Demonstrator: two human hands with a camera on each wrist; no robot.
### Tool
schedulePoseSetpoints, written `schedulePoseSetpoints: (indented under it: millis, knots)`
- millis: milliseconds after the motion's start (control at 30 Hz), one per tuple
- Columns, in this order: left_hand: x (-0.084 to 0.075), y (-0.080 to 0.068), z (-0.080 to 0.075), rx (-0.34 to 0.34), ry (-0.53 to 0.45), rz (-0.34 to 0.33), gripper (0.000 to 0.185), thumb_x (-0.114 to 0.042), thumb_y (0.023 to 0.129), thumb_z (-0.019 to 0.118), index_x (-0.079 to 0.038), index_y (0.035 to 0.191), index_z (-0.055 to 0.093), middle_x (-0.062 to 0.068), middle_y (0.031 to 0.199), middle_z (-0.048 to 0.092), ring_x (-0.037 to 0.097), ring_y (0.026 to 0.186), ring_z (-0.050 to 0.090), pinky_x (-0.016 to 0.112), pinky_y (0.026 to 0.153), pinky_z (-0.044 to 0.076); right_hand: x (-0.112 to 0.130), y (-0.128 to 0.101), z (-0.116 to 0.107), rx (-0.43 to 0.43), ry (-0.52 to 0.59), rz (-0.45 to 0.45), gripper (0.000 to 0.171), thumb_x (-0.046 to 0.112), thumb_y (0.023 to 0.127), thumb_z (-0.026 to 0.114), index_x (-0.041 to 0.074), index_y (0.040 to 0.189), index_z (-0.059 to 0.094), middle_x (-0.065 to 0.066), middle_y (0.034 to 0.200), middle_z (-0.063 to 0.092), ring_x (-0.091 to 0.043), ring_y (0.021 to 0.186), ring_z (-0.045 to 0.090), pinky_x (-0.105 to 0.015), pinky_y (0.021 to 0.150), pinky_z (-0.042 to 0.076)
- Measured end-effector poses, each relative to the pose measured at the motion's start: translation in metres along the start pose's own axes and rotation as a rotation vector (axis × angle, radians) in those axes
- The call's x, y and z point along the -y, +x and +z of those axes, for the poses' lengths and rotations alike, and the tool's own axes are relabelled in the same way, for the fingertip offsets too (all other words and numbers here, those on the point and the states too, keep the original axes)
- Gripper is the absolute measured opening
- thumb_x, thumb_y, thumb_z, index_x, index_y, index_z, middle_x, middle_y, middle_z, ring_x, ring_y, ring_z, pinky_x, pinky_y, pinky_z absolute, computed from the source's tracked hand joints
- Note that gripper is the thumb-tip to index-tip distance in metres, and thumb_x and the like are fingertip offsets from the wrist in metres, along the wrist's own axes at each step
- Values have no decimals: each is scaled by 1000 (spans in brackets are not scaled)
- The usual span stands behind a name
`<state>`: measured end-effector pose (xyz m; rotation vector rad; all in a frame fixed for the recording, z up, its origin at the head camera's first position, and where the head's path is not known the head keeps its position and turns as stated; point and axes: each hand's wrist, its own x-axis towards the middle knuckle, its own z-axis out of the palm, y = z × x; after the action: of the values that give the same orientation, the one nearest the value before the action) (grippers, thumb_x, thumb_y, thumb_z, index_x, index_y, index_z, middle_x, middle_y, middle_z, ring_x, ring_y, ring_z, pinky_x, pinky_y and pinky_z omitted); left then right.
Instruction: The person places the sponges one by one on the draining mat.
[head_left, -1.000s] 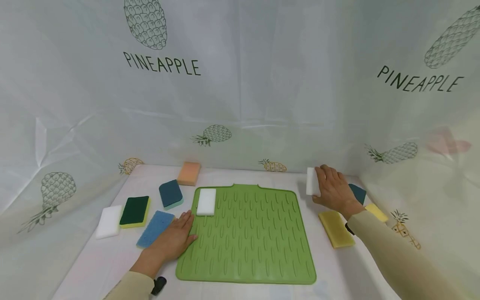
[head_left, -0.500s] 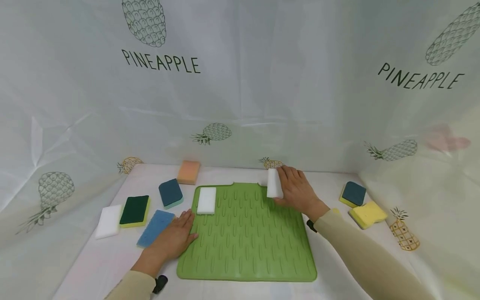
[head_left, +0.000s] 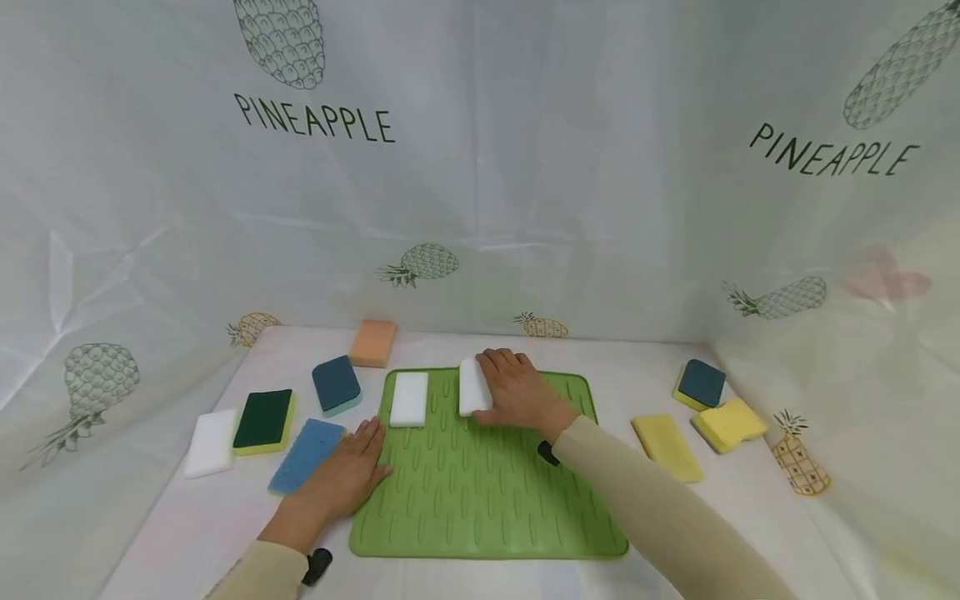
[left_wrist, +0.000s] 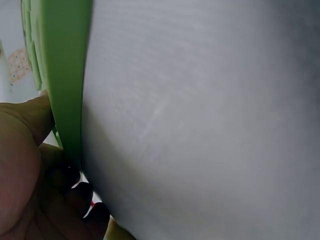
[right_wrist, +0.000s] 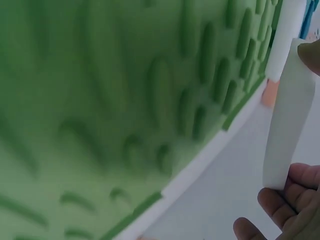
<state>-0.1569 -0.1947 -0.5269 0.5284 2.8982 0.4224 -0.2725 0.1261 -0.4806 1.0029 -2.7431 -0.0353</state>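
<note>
My right hand (head_left: pixel 517 393) grips a white sponge (head_left: pixel 473 387) over the back middle of a green ridged mat (head_left: pixel 487 500). The right wrist view shows this white sponge (right_wrist: pixel 290 115) pinched between thumb and fingers, close above the mat. Flat on the mat's back left corner lies a second white sponge (head_left: pixel 408 400). My left hand (head_left: pixel 345 471) rests at the mat's left edge, fingers straight, beside a blue sponge (head_left: pixel 307 457) on the table. In the left wrist view the left thumb and fingertips are at the mat's green edge (left_wrist: pixel 65 75).
Left of the mat are a white sponge (head_left: pixel 212 443), a dark green and yellow sponge (head_left: pixel 264 419), a dark blue sponge (head_left: pixel 337 383) and an orange sponge (head_left: pixel 372 343). At right lie a yellow sponge (head_left: pixel 667 448), a notched yellow sponge (head_left: pixel 729 423) and a dark blue-topped sponge (head_left: pixel 701 383).
My right hand has carried the white sponge leftward, from right of the mat to over its back middle. The left hand has stayed at the mat's left edge.
</note>
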Motion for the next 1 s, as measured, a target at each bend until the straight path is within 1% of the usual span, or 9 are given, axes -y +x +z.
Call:
schedulePoseSetpoints:
  millis: [133,333,500,667,833,1000]
  knots:
    - [1,1,0,1,18,6,72,-33,108,62,11,159,36,28,169,29,46,158,28,62,125,31,12,13,5,96,23,25,98,70,88,69,3,155,46,-14,154,53,-31,140,52,-52,111,49]
    - [5,4,2,-5,8,9,73,-33,108,61,10,160,34,28,170,27,46,158,26,62,126,29,22,28,12,170,47,37,98,74,92,63,6,159,43,-12,159,50,-31,145,49,-52,116,46]
    - [8,4,3,2,7,9,73,-35,109,60,9,161,33,27,171,26,46,158,26,62,127,28,26,35,20,212,65,47,99,75,92,62,6,160,42,-11,161,49,-30,148,47,-52,118,44]
    - [6,2,1,7,-11,12,72,-33,108,61,10,160,33,27,170,27,47,158,26,64,126,28,28,37,24,251,73,51,101,78,93,58,7,162,40,-10,162,48,-29,149,46,-50,121,42]
    - [4,1,-2,14,-7,14,72,-32,109,60,11,160,33,28,170,27,47,158,26,64,126,27,29,36,28,277,90,70,100,77,93,58,8,162,39,-11,163,46,-30,150,45,-49,122,41]
    - [3,1,-2,13,6,18,72,-32,109,60,11,159,34,29,170,27,47,158,27,64,126,28,30,35,30,286,99,75,100,78,93,57,9,163,38,-11,164,45,-29,151,44,-49,123,40]
